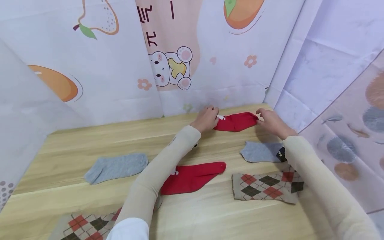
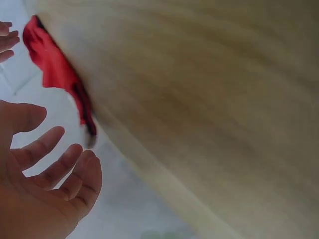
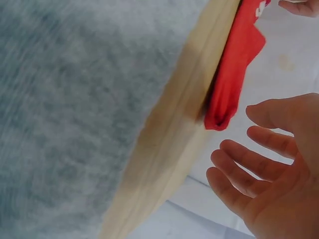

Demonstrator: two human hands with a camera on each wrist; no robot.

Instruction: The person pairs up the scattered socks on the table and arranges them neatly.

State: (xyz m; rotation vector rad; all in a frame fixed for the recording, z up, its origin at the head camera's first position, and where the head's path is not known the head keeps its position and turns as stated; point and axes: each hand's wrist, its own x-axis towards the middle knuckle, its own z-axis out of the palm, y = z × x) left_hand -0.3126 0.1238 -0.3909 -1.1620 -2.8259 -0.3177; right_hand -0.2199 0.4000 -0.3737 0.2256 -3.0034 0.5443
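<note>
A red sock (image 1: 237, 122) with a white figure near its left end lies flat along the table's back edge. Just at that left end is my left hand (image 1: 207, 119), which hides part of the cuff; in the left wrist view its fingers (image 2: 42, 148) are spread and loosely bent, holding nothing. My right hand (image 1: 274, 124) hovers by the sock's other end, thumb and fingers (image 3: 249, 164) parted, with a small gap to the red cloth (image 3: 229, 89) in the right wrist view. A second red sock (image 1: 195, 177) lies nearer, partly behind my left forearm.
Two grey socks (image 1: 117, 166) (image 1: 261, 151) lie left and right on the wooden table (image 1: 204, 213). Argyle socks (image 1: 267, 186) (image 1: 87, 226) lie nearer the front, the left one partly behind my sleeve. A printed curtain (image 1: 120, 66) hangs behind the table.
</note>
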